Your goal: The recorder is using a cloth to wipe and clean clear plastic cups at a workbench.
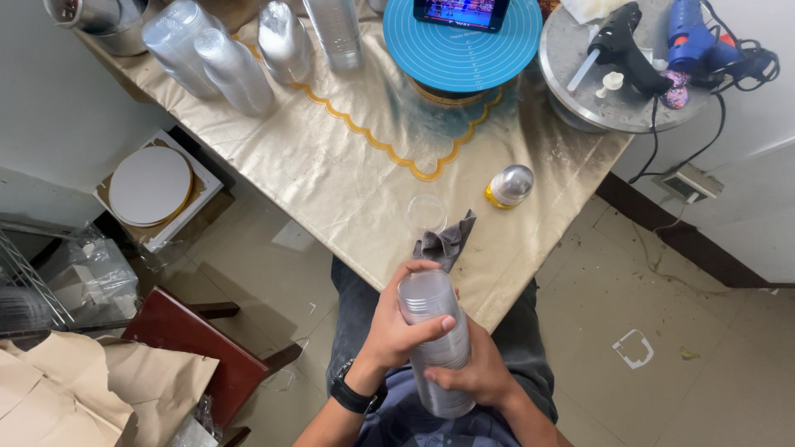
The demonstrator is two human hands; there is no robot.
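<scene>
Held nearest the lens, one tall stack of clear plastic cups (432,348) stands upright over the person's lap, just off the table's near corner. Left hand (397,327) wraps its upper part, thumb across the front; right hand (474,372) grips the lower part from behind. One table under a gold satin cloth (331,165) carries, from largest down: four further sleeves of clear cups (236,58) lying at the far edge; one blue round turntable (464,50) bearing one phone (460,12); one grey round stand (609,103) holding two glue guns, one black (621,45), one blue (689,37); one grey rag (447,242); one single clear cup (427,211); one silver dome on a yellow base (509,186).
</scene>
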